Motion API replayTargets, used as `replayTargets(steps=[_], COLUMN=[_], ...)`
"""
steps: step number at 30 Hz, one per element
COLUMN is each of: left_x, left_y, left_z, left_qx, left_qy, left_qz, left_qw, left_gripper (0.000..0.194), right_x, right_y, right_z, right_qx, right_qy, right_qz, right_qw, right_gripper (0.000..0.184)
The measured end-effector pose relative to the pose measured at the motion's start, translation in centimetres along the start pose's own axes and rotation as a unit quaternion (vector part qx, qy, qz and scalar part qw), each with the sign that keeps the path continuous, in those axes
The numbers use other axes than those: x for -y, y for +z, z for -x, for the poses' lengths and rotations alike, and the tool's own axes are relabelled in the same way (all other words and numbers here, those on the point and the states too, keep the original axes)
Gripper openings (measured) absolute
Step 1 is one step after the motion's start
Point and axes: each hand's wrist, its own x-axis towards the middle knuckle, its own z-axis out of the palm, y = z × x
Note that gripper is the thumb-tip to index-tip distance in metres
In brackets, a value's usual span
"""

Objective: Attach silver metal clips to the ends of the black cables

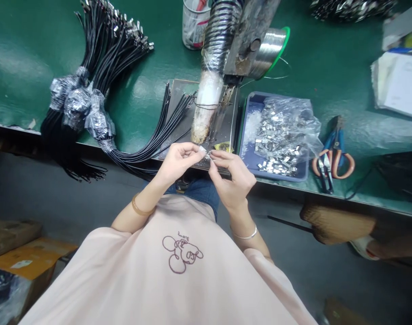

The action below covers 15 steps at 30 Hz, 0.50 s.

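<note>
My left hand (183, 159) is closed in a pinch, with something whitish and tiny at its fingertips that I cannot make out. Opposite it, almost touching, my right hand (233, 175) pinches a small silvery metal piece (209, 155). Both hands meet at the bench edge, just below the tip of a whitish wrapped tube (206, 101). Beside my left hand, a bundle of thin black cables (148, 146) lies with its ends on a dark board (179, 88). Right of my right hand, a blue tray (250, 167) holds a plastic bag and many small metal connectors (280, 164).
A solder wire spool (269, 49) with a green rim hangs on a metal bracket. Pliers (334, 140) and cutters (325, 171) lie right of the tray. Plastic-wrapped black cable bundles (77, 101) hang over the left edge. A clear cup (194, 27) stands at the back.
</note>
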Motion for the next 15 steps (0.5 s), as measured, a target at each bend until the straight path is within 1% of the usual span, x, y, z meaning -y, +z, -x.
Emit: replayTargets(steps=[6,9,11,13,15], left_x=[-0.3,-0.1,0.1,0.5,0.8], left_y=[-0.2,-0.2,-0.3,-0.5,-0.8], left_z=[0.4,0.6,0.9,1.3,1.8], left_qx=[0.027,0.027,0.031,0.054,0.110], left_qy=[-0.032,-0.031,-0.021,-0.020,-0.025], left_qz=[-0.016,-0.028,-0.040,-0.066,-0.113], left_qw=[0.999,0.999,0.998,0.996,0.987], left_gripper=[0.039,0.037,0.034,0.029,0.020], right_x=[-0.2,-0.2,-0.2,-0.2,-0.3], right_y=[-0.3,-0.5,-0.7,-1.0,-1.4], right_z=[0.5,0.5,0.5,0.8,1.2], right_qx=[0.026,0.031,0.034,0.041,0.037], right_qy=[-0.036,-0.034,-0.021,-0.001,0.035], right_qz=[-0.001,-0.010,-0.016,-0.024,-0.035], right_qw=[0.999,0.999,0.999,0.999,0.998], right_gripper=[0.018,0.018,0.016,0.013,0.009])
